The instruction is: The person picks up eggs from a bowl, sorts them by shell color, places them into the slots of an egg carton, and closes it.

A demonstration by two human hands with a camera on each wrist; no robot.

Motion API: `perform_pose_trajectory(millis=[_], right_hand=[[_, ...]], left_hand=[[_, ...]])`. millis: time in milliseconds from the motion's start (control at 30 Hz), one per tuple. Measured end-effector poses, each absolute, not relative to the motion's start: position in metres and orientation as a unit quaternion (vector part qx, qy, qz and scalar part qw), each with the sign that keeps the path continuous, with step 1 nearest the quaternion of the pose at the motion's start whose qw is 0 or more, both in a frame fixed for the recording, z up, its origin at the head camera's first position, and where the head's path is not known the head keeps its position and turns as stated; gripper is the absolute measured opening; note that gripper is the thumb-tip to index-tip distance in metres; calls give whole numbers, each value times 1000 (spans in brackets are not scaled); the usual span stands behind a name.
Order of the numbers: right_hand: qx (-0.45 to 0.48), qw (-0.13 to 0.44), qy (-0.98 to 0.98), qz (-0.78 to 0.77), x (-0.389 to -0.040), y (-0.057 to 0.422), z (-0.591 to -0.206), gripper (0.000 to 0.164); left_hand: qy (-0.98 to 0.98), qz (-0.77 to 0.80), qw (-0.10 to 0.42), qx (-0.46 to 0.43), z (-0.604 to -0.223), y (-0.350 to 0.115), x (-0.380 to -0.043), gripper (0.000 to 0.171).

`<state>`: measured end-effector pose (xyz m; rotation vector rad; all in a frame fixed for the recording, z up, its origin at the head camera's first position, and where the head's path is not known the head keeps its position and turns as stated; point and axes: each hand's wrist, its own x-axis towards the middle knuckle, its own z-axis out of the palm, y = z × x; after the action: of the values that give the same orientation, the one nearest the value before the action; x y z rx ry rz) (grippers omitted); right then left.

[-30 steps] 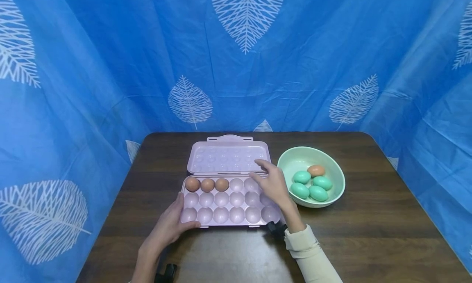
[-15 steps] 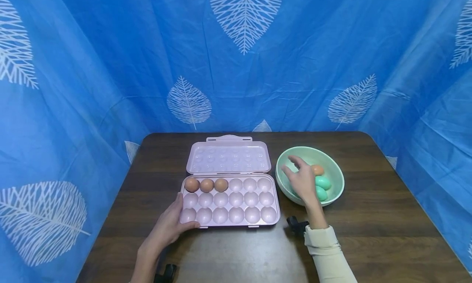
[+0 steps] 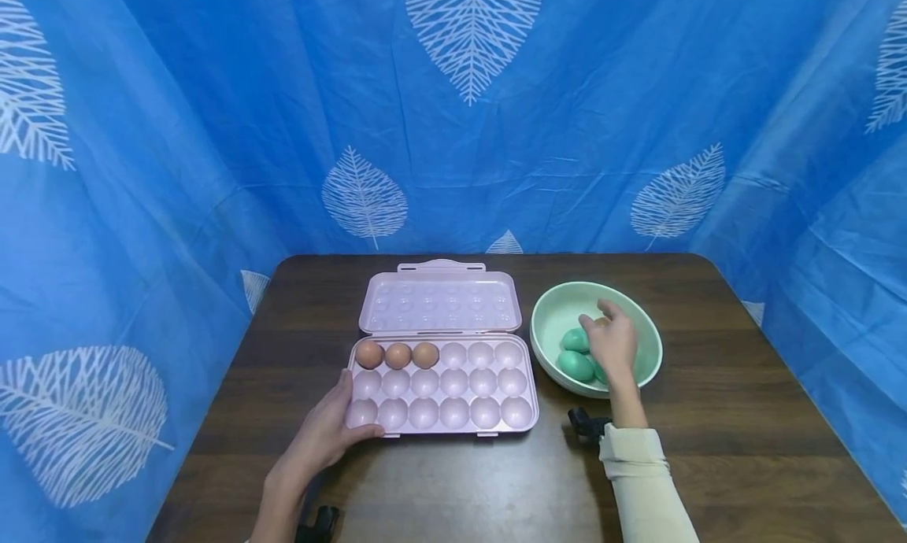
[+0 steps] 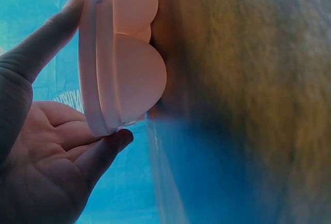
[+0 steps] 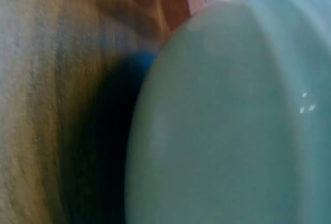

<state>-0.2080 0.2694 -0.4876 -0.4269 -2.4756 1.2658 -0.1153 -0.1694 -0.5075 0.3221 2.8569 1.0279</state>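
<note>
A pale pink egg tray (image 3: 442, 384) lies unfolded on the table, its lid (image 3: 439, 301) tilted back behind it. Three brown eggs (image 3: 398, 356) sit in the left of its back row. My left hand (image 3: 319, 429) grips the tray's left end; in the left wrist view thumb and fingers are on both sides of the rim. Inside the light green bowl (image 3: 555, 307), my right hand (image 3: 615, 342) is over a brown egg (image 3: 603, 321), thumb and forefinger apart around it. Contact with that egg cannot be made out. Several teal eggs (image 3: 575, 364) lie there, partly covered by the hand.
The dark wooden table (image 3: 723, 417) carries tray and bowl side by side, with a narrow gap between them. Blue curtains (image 3: 453, 173) with white leaf prints surround its back and sides. The right wrist view is mostly filled by the bowl's outer wall (image 5: 217, 120).
My right hand has moved right from above the tray into the bowl, reaching the brown egg, its fingers still spread. My left hand and the tray have stayed in place.
</note>
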Motion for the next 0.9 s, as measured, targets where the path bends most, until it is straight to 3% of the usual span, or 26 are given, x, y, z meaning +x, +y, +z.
perform_pose_trajectory(millis=[367, 900], right_hand=[[-137, 53, -913, 380, -215, 278, -491, 58], [-108, 35, -936, 334, -214, 275, -494, 49]], left_hand=[[935, 338, 52, 98, -509, -168, -115, 115], [935, 336, 43, 105, -510, -168, -114, 113]])
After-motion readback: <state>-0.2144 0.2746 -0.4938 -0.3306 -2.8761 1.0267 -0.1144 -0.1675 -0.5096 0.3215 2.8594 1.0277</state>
